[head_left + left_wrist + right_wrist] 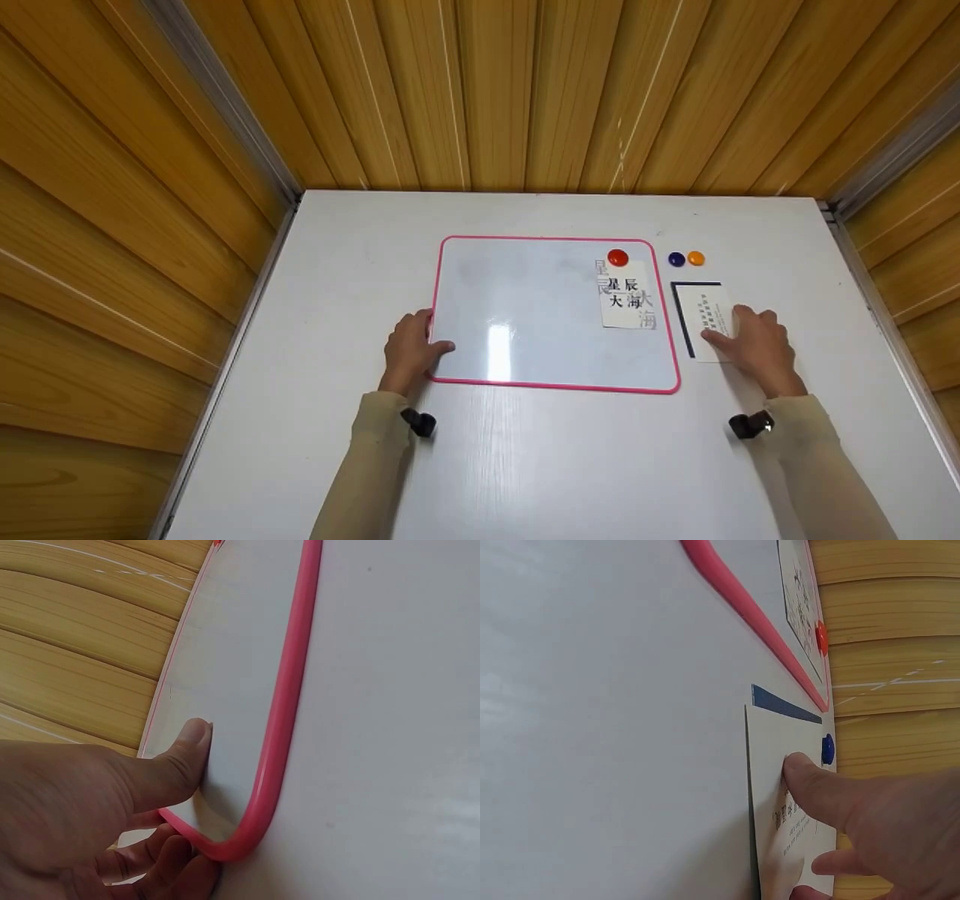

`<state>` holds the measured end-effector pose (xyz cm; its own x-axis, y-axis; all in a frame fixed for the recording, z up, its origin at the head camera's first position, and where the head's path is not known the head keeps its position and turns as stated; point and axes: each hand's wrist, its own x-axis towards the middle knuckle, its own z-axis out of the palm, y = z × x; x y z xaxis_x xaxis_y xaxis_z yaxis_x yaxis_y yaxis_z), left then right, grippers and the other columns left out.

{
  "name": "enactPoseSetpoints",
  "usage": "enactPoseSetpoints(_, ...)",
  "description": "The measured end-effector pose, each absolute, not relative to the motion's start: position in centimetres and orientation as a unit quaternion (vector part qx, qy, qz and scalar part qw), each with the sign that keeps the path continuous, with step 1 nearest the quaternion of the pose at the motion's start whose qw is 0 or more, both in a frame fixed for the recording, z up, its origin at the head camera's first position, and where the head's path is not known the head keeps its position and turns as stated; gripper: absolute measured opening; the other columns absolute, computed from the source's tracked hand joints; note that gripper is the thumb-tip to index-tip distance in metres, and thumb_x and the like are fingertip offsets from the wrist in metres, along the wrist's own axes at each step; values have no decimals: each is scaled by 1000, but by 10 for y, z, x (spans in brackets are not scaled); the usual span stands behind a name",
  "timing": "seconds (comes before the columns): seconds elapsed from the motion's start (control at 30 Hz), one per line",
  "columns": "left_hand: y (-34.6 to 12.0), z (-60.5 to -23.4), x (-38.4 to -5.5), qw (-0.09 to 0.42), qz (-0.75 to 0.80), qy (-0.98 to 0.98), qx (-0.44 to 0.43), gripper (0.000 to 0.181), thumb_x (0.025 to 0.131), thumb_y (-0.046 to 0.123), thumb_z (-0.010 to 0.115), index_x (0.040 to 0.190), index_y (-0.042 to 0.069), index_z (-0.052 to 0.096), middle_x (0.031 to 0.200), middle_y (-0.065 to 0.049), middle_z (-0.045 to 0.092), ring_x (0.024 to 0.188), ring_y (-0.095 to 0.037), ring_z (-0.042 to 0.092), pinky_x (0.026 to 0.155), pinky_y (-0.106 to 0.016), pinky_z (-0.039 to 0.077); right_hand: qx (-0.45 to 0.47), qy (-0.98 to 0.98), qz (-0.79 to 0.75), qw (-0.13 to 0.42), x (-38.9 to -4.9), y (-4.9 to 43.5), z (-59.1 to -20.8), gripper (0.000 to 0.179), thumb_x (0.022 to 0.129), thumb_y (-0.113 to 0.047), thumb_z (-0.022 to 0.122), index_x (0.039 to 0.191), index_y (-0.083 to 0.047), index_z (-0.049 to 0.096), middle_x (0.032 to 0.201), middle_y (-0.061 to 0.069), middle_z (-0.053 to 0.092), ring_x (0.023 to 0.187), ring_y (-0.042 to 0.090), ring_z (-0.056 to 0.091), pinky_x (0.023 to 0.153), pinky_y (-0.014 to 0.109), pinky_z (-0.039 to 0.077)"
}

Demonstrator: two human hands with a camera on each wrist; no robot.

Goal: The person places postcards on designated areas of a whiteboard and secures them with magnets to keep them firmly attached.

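Observation:
On the table lies a whiteboard with a pink rim. My left hand grips its left edge. In the left wrist view the thumb rests on the board's face, with the other fingers curled at the rim near a rounded corner. To the right of the board, my right hand holds a white printed card by its right side, thumb on top. Beneath that card a dark blue sheet shows along two edges. The fingers at the card's far side are partly hidden.
A red round magnet sits at the top of another printed card on the board. Blue and orange magnets lie beyond the right-hand card. Wood-patterned walls enclose the white table at the back and sides.

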<state>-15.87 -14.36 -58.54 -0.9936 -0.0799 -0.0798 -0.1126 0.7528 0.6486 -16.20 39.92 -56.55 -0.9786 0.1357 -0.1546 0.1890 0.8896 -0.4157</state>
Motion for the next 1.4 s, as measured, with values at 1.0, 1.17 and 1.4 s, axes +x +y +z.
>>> enactPoseSetpoints(1.0, -143, -584, -158, 19, 351, 935, -50, 70, 79, 23, 91, 138, 3, 60, 102, -10, 64, 90, -26, 59, 84, -48, 52, 103, 963, -241, 65, -165, 399, -566, 79, 90, -34, 79, 141, 15, 44, 112, 34, 45, 97, 46, 41, 75, 52, 38)
enactPoseSetpoints(1.17, -144, -584, -158, 20, 349, 935, -49, 71, 79, 24, 91, 139, 3, 59, 103, -10, 64, 91, -26, 58, 85, -47, 51, 102, 965, -236, 62, -166, 400, -565, 78, 89, -33, 80, 139, 15, 45, 108, 31, 51, 94, 43, 45, 74, 49, 39)
enactPoseSetpoints(1.4, -143, -584, -158, 20, 354, 933, -55, 71, 79, 23, 90, 140, 3, 59, 105, -11, 64, 92, -27, 59, 87, -48, 52, 106, 965, -233, 62, -167, 401, -561, 74, 92, -27, 77, 143, 14, 43, 117, 37, 49, 98, 48, 45, 78, 56, 42)
